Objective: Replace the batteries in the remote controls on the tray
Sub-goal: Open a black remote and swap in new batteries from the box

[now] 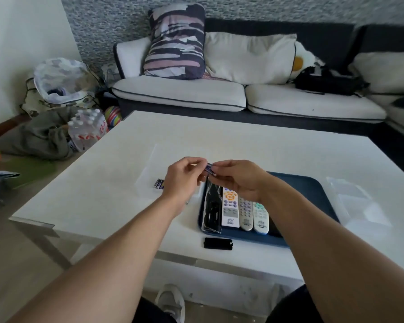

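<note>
Above the white table, my left hand (pixel 183 176) and my right hand (pixel 237 177) meet, both pinching a small blue pack of batteries (pixel 208 169) between their fingertips. Below them a dark blue tray (pixel 313 190) holds several remotes side by side: a black one in a clear bag (pixel 212 209), a white one with orange buttons (pixel 230 209), a grey-white one (pixel 245 213) and a white one with green buttons (pixel 260 217). A black battery cover (pixel 218 243) lies on the table in front of the tray. More blue batteries (pixel 158 183) lie left of my left hand.
Clear plastic sheets lie on the table (pixel 91 194), one at the right (pixel 357 201) and one behind my hands. A sofa with cushions (pixel 180 94) stands beyond. Bags, a pack of water bottles (pixel 88 127) and balls crowd the floor at the left.
</note>
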{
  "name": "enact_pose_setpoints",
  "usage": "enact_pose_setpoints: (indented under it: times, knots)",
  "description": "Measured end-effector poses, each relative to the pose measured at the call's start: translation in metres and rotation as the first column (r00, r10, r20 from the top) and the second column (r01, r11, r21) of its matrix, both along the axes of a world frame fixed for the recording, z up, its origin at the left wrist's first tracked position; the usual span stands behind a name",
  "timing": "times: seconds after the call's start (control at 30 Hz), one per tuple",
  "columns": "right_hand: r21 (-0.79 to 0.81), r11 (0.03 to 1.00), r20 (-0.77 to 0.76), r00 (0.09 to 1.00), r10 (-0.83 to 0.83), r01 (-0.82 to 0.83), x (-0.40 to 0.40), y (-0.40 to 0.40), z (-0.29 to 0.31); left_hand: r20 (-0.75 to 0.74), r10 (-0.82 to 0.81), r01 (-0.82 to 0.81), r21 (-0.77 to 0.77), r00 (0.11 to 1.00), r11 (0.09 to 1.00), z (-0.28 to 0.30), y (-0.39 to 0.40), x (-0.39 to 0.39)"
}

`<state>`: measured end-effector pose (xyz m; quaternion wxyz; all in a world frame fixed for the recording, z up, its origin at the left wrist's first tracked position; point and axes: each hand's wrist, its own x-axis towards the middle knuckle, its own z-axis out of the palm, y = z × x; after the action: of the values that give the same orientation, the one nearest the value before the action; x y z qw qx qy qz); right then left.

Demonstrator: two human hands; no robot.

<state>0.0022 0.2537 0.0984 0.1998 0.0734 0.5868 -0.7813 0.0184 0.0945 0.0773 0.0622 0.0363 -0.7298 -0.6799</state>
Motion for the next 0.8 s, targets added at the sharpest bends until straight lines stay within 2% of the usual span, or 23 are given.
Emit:
enact_pose_setpoints:
  times: [0.13,0.23,0.33,0.37,0.43,0.5,0.63,0.8]
  knots:
    - [0.146,0.956,0.000,0.967,0.255,-0.253,0.022,0.016,0.009,0.004,-0.235,0.233,-0.141,0.972,0.962,0.001,-0.002,0.006]
    - [0.226,0.923,0.048,0.950,0.308,-0.310,0.028,0.029,0.005,0.042,-0.325,0.325,-0.232,0.945,0.917,0.003,0.003,0.016]
    - [0.355,0.900,0.060,0.967,0.246,-0.251,0.025,0.040,-0.003,0.199,-0.230,0.287,-0.339,0.953,0.896,-0.008,0.006,0.015]
    - [0.404,0.892,0.042,0.978,0.206,-0.205,0.023,0.042,-0.006,0.271,-0.203,0.307,-0.433,0.941,0.848,-0.014,0.007,0.014]
    - [0.458,0.881,0.021,0.992,0.124,-0.120,0.018,0.050,-0.014,0.450,-0.160,0.435,-0.617,0.879,0.655,-0.022,0.015,0.017]
    - [0.450,0.888,0.046,0.996,0.081,-0.093,0.017,0.052,-0.021,0.594,-0.080,0.538,-0.653,0.800,0.532,-0.023,0.025,0.024]
    - [0.472,0.872,0.042,0.991,0.125,-0.130,0.017,0.054,-0.030,0.693,0.035,0.598,-0.646,0.721,0.475,-0.024,0.045,0.030]
    - [0.358,0.926,0.116,0.990,0.082,-0.119,0.021,0.059,-0.026,0.703,0.125,0.573,-0.657,0.700,0.490,-0.033,0.051,0.025]
